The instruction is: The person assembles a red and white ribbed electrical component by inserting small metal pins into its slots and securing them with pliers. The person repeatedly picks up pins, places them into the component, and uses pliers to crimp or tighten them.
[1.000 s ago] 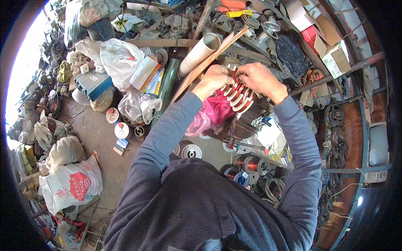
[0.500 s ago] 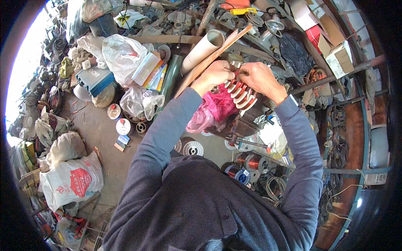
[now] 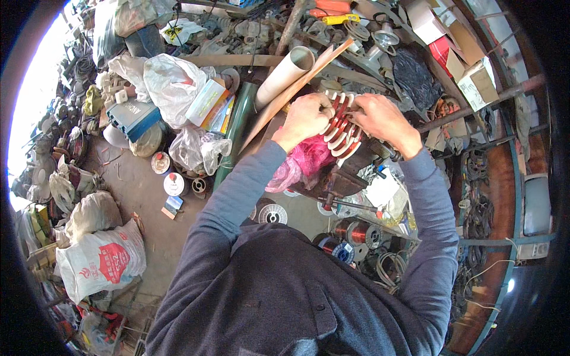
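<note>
Worker point(image 3: 267, 285) in a dark top brings the left hand point(image 3: 307, 118) and right hand point(image 3: 383, 123) to either side of a ribbed red-and-white coil stack point(image 3: 340, 132) at the upper centre of the frame, fingers curled narrow, though whether the fingertips are closed on it cannot be told. Crumpled pink plastic point(image 3: 313, 157) lies beside the stack, just below the left hand, while a pale tube point(image 3: 282, 82) slants nearby. Spools of dark red wire point(image 3: 358, 231) sit right of lower centre; a blue case point(image 3: 135, 120) rests at upper left.
</note>
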Action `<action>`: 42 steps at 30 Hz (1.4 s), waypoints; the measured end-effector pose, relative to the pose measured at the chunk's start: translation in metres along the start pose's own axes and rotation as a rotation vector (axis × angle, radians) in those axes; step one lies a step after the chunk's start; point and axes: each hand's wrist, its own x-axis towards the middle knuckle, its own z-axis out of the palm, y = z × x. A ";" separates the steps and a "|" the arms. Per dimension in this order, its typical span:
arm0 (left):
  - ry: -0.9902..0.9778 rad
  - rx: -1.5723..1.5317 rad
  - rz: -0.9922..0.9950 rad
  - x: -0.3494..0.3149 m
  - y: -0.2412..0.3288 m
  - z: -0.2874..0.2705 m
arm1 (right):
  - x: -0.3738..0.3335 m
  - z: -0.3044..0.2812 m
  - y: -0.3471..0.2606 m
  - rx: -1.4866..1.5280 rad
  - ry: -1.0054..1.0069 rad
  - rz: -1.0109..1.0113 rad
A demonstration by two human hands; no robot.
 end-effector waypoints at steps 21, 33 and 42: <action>-0.379 -0.311 0.206 0.032 0.028 -0.025 | -0.008 -0.027 -0.030 0.210 0.055 0.139; -0.261 -0.401 0.054 0.022 0.017 -0.030 | 0.003 0.009 0.013 0.784 0.046 0.252; -0.218 -0.242 0.112 0.026 0.011 -0.023 | 0.004 0.024 0.013 0.563 0.177 0.223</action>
